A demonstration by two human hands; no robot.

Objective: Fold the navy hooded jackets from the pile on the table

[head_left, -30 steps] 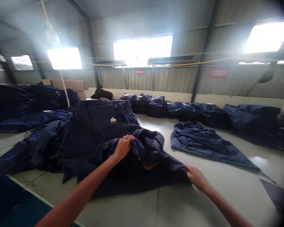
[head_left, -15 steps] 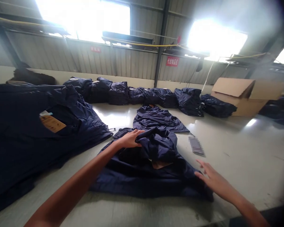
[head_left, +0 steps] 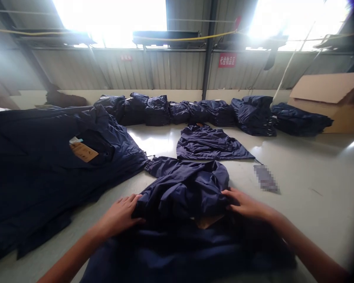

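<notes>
A dark navy jacket [head_left: 191, 184] lies crumpled in front of me, its upper part bunched and its lower part spread toward me. My left hand [head_left: 122, 214] grips the left edge of the bunched cloth, fingers on top and thumb below. At the opposite edge, my right hand [head_left: 243, 202] pinches the fabric between thumb and fingers. A brown paper tag [head_left: 208, 221] shows partly between the folds, the rest of it covered by cloth. Just beyond lies a second navy garment [head_left: 212, 143], flat, with a blurred grey tag [head_left: 266, 179] on its right corner.
A large stack of navy garments [head_left: 32, 157] with a brown tag [head_left: 84, 151] rises on the left. Along the wall stand several folded navy bundles [head_left: 157, 111]. A cardboard box [head_left: 327, 90] is at the far right, and a red sign [head_left: 227, 60] hangs on the wall.
My left hand has moved from the jacket's top down to its left edge. My right hand has come inward and taken hold of the right edge. The bunched part looks flatter.
</notes>
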